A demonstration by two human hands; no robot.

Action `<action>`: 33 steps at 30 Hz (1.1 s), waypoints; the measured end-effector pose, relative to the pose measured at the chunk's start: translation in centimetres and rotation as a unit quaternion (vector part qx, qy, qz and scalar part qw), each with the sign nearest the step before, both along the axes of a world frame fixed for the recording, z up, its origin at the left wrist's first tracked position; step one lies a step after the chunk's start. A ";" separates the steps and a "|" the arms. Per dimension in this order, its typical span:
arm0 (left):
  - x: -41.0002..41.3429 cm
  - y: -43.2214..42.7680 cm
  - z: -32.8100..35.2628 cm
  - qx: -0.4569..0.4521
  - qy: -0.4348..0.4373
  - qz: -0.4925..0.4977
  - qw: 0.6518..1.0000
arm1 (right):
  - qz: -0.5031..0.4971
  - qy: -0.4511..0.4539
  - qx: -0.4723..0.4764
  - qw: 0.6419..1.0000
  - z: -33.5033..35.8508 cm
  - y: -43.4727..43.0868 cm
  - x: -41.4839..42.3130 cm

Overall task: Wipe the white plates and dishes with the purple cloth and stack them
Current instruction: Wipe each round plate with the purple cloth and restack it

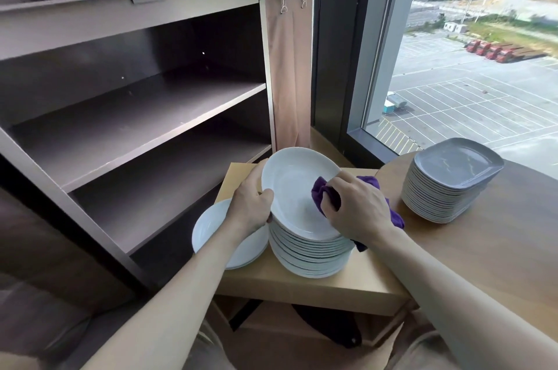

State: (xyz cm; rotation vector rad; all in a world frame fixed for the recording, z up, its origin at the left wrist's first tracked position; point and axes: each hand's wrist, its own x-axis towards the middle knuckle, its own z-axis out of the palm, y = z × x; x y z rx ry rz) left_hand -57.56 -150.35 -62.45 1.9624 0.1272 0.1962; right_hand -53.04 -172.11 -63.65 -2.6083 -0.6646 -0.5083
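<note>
Plates [308,251] on wooden table [347,279], shelving [136,115], window [483,67]

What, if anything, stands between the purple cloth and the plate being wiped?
Nothing visible: the right hand presses the purple cloth onto the tilted plate, whose rim the left hand grips above the tall stack.

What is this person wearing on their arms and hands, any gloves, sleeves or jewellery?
The left hand and right hand are bare, without gloves, and no ring, watch or bracelet is visible. Both forearms are uncovered up to the frame's edge; no sleeve appears.
</note>
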 end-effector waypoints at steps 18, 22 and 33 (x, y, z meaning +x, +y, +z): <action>-5.5 7.1 -3.4 -0.115 -0.049 0.294 0.947 | -0.019 -0.011 0.047 0.999 -0.1 1.4 -1.0; -5.9 7.5 -6.1 -0.153 -0.013 0.373 0.915 | -0.020 -0.009 0.041 0.999 -0.4 1.5 -0.9; -6.1 7.1 -10.8 -0.129 0.069 0.411 0.900 | -0.030 0.006 0.009 0.999 -0.4 1.7 -1.2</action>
